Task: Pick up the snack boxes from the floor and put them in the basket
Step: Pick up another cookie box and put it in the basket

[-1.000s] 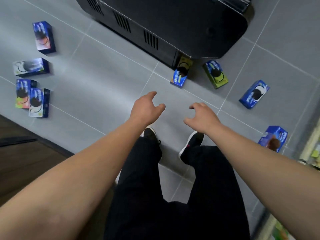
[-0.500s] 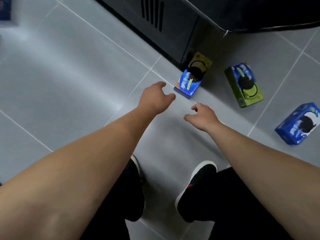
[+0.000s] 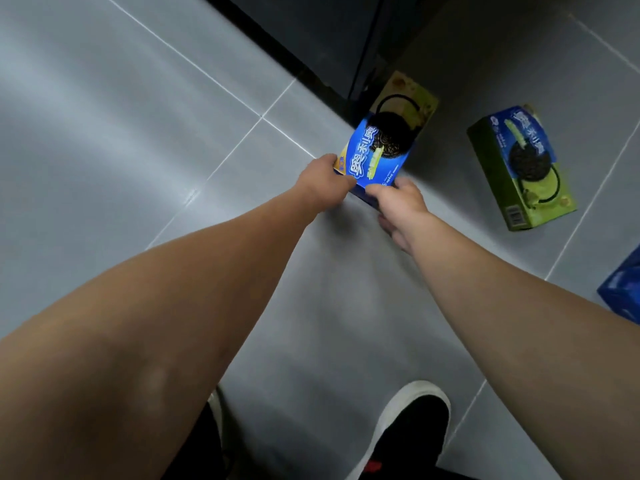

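Snack boxes lie on the grey tiled floor (image 3: 121,140), and both hands, which half a second ago hovered short of them with nothing held, now clasp the blue-and-green cookie box (image 3: 384,140) at its near end. That box leans against the corner of the dark cabinet (image 3: 311,32), in the same spot as before. The left hand (image 3: 323,183) grips its near left corner, fingers wrapped round the edge; the right hand (image 3: 401,206) pinches the near right corner with thumb on top, its other fingers curled below. Whether the box has left the floor cannot be told. A green cookie box (image 3: 519,171) lies flat just to the right, apart from the held one, and the corner of a blue box (image 3: 623,292) shows at the right edge. The view sits closer to the floor than before, and a black shoe with a white sole (image 3: 405,434) stands at the near edge.
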Tool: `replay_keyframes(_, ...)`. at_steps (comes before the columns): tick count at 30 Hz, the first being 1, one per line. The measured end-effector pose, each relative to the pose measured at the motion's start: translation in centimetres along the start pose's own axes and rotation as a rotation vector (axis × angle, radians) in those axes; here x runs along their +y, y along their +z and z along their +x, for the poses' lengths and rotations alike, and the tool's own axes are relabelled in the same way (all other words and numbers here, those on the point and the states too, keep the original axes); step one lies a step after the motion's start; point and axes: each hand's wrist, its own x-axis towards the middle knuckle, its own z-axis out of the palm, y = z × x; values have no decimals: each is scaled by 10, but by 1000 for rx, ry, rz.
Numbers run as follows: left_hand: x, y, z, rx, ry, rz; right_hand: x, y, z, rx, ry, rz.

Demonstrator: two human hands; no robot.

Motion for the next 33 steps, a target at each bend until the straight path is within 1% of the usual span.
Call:
replay_keyframes(2, -4, 3, -2, 40, -43, -116, 3, -3, -1, 35, 13, 107)
replay_keyframes(5, -14, 4, -27, 102, -138, -230, 8, -8, -20, -30, 97, 268)
replay_keyframes(8, -20, -4, -71, 124, -242, -326, 7, -16, -61, -49, 161, 293)
replay_keyframes(10, -22, -12, -101, 103, -304, -373, 5, -21, -91, -70, 197, 274)
replay_keyframes(13, -17, -29, -151, 46, -377, -368, 0, -32, -142, -143, 261, 213)
replay_keyframes(17, 9, -58, -220, -18, -456, -307, -27, -53, -221, -145, 306, 175)
replay_keyframes(19, 27, -74, -253, -37, -502, -313, -42, -64, -263, -200, 356, 196)
replay_keyframes(23, 59, -97, -309, -100, -623, -518, -57, -78, -330, -294, 479, 288)
replay_keyframes(25, 73, -110, -332, -122, -655, -546, -62, -84, -357, -306, 525, 326)
replay_keyframes(27, 83, -120, -349, -165, -658, -505, -61, -91, -378, -332, 541, 282)
replay_keyframes(29, 87, -128, -363, -218, -647, -406, -56, -95, -399, -339, 526, 133)
replay_keyframes(30, 89, -132, -369, -243, -623, -328, -52, -96, -407, -307, 489, 26)
replay_keyframes(33, 94, -146, -385, -299, -480, 2, -44, -98, -432, -105, 344, -218)
